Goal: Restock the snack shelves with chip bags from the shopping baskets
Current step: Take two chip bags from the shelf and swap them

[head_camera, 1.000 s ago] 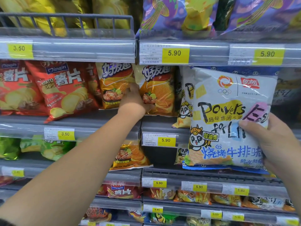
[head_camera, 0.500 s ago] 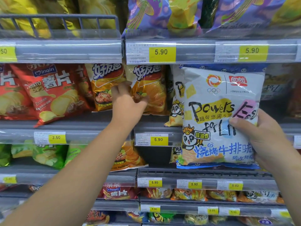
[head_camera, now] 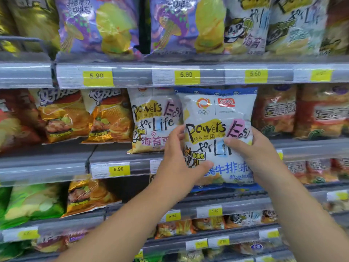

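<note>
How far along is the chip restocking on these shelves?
Looks done: orange bags and one white Powers bag stand on the middle shelf. In hand: left hand and right hand hold a blue-edged Powers bag before that shelf, not yet placed. Left: setting it in; baskets are out of view.

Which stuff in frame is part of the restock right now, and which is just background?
In the job:
- white chip bag, gripped by left hand and right hand
- middle shelf, with the bag held in front of it
- matching bag, on that shelf

Just there:
- orange bags
- purple bags
- green bags
- price tags
</note>
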The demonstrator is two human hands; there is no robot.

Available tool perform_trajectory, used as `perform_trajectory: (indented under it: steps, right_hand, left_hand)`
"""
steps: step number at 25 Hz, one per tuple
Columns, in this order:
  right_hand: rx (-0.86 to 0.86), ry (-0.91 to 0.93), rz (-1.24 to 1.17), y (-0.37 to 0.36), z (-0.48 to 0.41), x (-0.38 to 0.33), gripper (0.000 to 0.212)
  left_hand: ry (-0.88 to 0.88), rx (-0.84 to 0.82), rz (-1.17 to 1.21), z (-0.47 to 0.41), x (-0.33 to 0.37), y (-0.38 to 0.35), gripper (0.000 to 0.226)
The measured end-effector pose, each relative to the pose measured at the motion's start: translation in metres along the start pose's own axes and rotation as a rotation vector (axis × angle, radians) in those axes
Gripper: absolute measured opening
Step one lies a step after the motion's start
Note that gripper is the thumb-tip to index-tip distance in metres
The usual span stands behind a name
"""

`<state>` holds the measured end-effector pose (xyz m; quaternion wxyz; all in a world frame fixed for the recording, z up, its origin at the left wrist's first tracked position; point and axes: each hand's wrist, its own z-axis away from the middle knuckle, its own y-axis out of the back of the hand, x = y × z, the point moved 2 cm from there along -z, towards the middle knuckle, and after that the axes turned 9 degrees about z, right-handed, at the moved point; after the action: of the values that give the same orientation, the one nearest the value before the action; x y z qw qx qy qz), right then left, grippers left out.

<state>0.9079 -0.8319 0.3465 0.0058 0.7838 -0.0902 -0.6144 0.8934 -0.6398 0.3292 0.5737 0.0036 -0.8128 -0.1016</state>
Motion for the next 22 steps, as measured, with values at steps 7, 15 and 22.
perform_trajectory:
  steps: [7,15,22]
  right_hand:
    - [0.001,-0.023,-0.047,0.046,-0.035,0.002,0.035]
    - [-0.086,0.006,-0.006,0.043,-0.080,0.001,0.046]
    - [-0.127,0.015,0.518,0.051,-0.070,0.020,0.077]
  left_hand:
    - [-0.062,0.059,-0.141,-0.036,0.020,-0.049,0.083]
    - [-0.093,0.220,-0.143,-0.065,0.016,-0.057,0.080]
    - [-0.113,0.317,-0.182,-0.069,0.001,-0.065,0.073]
